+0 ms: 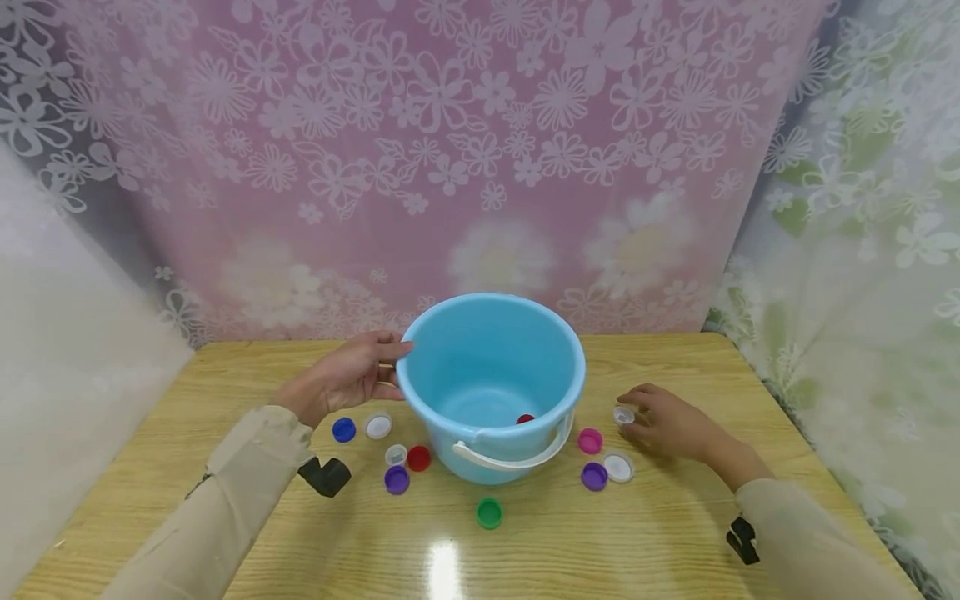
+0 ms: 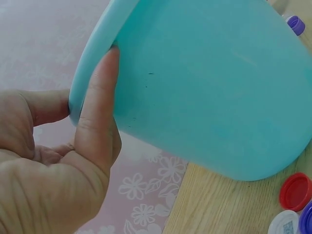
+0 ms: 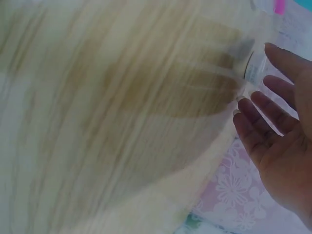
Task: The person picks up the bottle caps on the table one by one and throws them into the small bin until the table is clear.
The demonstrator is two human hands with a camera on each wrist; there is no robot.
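A light blue bucket (image 1: 487,454) with a white handle (image 1: 517,460) stands upright on the wooden table. My left hand (image 1: 358,373) grips its rim from the left side; the left wrist view shows the rim pinched between thumb and fingers (image 2: 97,107). Inside the bucket, part of a red cap (image 1: 526,419) shows above the near rim. To the right of the bucket, my right hand (image 1: 671,423) is low over the table, its fingers spread about a whitish cap (image 1: 623,414). Whether the fingertips touch that cap cannot be told from the blurred right wrist view.
Left of the bucket lie blue (image 1: 344,430), white (image 1: 378,426), purple (image 1: 397,479) and red (image 1: 418,458) caps, plus a whitish one (image 1: 396,455). A green cap (image 1: 490,513) is in front. Pink (image 1: 590,441), purple (image 1: 595,477) and white (image 1: 618,467) caps lie right. Floral curtains (image 1: 480,167) hang behind.
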